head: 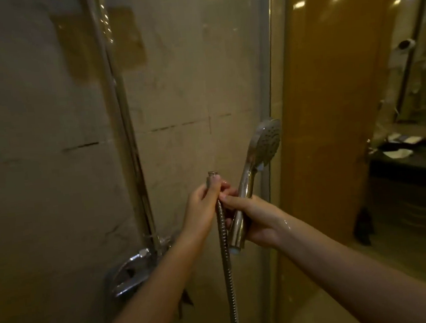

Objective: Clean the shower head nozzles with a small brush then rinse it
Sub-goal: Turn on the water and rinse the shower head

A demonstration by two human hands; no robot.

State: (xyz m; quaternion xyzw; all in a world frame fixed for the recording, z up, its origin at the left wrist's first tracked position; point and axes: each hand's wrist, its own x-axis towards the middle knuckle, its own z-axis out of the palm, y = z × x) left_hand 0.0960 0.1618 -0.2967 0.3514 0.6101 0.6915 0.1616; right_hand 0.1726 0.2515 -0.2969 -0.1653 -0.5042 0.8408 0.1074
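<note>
Against shower wall (pixel 174 87), left hand (pixel 205 200) pinches hose end (pixel 212 174), right hand (pixel 258 219) grips shower head (pixel 264 144) pointing one o'clock, base toward six.

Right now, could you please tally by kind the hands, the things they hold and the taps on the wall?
Hands: 2, left hand and right hand
Shower head: 1, in the right hand
Metal hose: 1, its end in the left hand
Mixer tap: 1
Total: 5
</note>
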